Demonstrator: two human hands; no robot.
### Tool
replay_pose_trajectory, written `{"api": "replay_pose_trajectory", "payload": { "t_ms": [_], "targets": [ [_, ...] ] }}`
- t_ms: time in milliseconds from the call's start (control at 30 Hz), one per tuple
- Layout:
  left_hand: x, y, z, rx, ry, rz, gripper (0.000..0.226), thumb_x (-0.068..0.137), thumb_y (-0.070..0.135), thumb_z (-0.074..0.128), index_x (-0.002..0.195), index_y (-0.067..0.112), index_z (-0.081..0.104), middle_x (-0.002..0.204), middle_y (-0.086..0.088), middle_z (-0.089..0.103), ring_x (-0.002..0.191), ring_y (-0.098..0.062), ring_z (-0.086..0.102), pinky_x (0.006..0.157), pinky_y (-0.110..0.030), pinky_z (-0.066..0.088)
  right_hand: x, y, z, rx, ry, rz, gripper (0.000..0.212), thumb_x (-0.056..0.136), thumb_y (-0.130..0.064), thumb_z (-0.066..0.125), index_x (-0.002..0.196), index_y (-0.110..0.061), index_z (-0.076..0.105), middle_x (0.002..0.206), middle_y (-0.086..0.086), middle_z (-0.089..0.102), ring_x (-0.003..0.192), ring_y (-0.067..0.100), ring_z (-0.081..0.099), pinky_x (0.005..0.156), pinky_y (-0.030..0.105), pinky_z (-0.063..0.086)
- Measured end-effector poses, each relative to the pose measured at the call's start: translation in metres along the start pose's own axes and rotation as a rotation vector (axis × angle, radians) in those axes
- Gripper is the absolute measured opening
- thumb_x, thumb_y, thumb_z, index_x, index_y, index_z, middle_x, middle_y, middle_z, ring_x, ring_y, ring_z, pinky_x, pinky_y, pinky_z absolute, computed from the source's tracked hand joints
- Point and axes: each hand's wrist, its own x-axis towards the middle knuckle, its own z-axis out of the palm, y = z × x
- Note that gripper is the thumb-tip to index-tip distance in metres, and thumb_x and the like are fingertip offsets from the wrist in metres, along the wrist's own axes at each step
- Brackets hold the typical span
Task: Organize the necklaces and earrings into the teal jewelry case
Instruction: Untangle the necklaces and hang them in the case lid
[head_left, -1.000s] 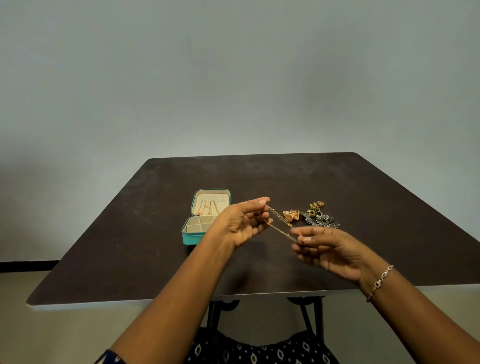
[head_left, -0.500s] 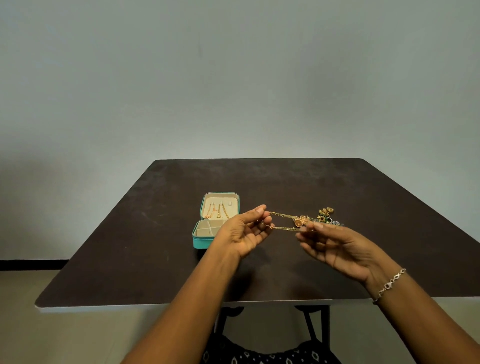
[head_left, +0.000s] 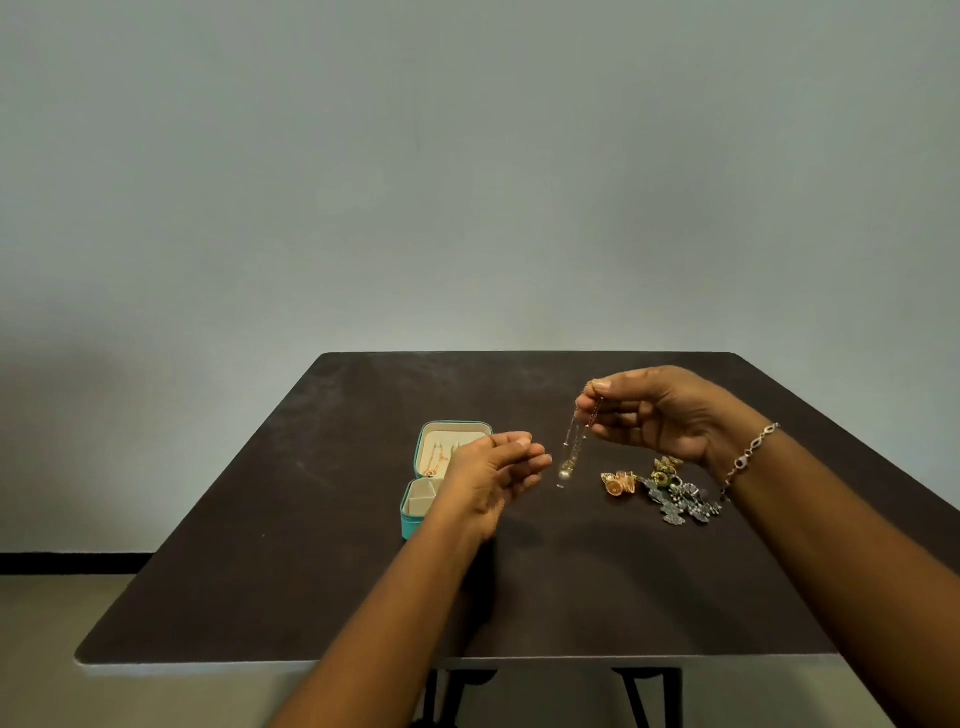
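Right hand (head_left: 660, 415) dangles necklace (head_left: 571, 447); teal case (head_left: 415, 519) holds chains.

Gold necklace (head_left: 571, 447) glints in my right hand (head_left: 654, 415), a silver bracelet (head_left: 748, 457) on that wrist. At nine o'clock, the teal case (head_left: 415, 514) shows cream lining; at four o'clock, orange-gold and dark silvery earrings (head_left: 665, 491) on the dark brown table (head_left: 311, 545).

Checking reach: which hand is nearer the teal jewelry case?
Left. The left hand overlaps the teal jewelry case at its right edge; the right hand is off to the right, pinching a hanging necklace.
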Motion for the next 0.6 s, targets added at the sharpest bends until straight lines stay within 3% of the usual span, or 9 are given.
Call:
{"api": "replay_pose_trajectory", "payload": {
  "t_ms": [133,300,400,467,600],
  "targets": [
    [0.011,0.017,-0.020,0.267,0.055,0.095,0.003,0.088,0.009,0.057,0.086,0.009,0.060,0.081,-0.005,0.062,0.073,-0.014,0.060,0.064,-0.026,0.050,0.012,-0.011,-0.003,-0.137,-0.005,-0.002,0.006,0.082,-0.006,0.058,0.077,-0.004,0.063,0.064,0.005,0.068,0.063,0.017,0.068,0.057,0.023,0.056],
    [0.039,0.035,-0.073,0.658,0.407,0.316,0.005,0.088,0.015,0.057,0.083,0.016,0.059,0.087,-0.002,0.062,0.074,-0.007,0.055,0.066,-0.026,0.047,0.023,-0.014,-0.008,-0.247,0.025,0.007,0.010,0.085,-0.004,0.057,0.077,-0.004,0.063,0.060,0.005,0.065,0.056,0.013,0.065,0.054,0.022,0.055],
    [0.054,0.029,-0.099,0.742,0.498,0.224,0.008,0.086,0.022,0.059,0.081,0.017,0.056,0.087,-0.001,0.060,0.077,-0.012,0.054,0.066,-0.028,0.046,0.028,-0.014,-0.008,-0.273,0.018,0.013,0.010,0.085,-0.004,0.057,0.077,-0.004,0.064,0.058,0.004,0.065,0.055,0.012,0.064,0.053,0.021,0.054],
    [0.065,0.017,-0.114,0.759,0.462,0.098,0.018,0.084,0.032,0.061,0.086,0.014,0.057,0.094,-0.006,0.063,0.081,-0.018,0.055,0.066,-0.031,0.047,0.031,-0.013,-0.007,-0.294,0.012,0.015,0.011,0.086,-0.005,0.056,0.078,-0.004,0.064,0.058,0.003,0.064,0.056,0.012,0.064,0.053,0.021,0.054],
    [0.102,-0.010,-0.139,0.837,0.396,-0.051,0.050,0.061,0.065,0.063,0.086,0.021,0.060,0.099,-0.003,0.065,0.100,-0.024,0.057,0.090,-0.046,0.048,0.038,-0.012,-0.004,-0.350,0.002,0.022,0.009,0.085,-0.005,0.058,0.080,-0.002,0.065,0.061,0.005,0.063,0.058,0.012,0.064,0.057,0.022,0.054]
  ]
}}
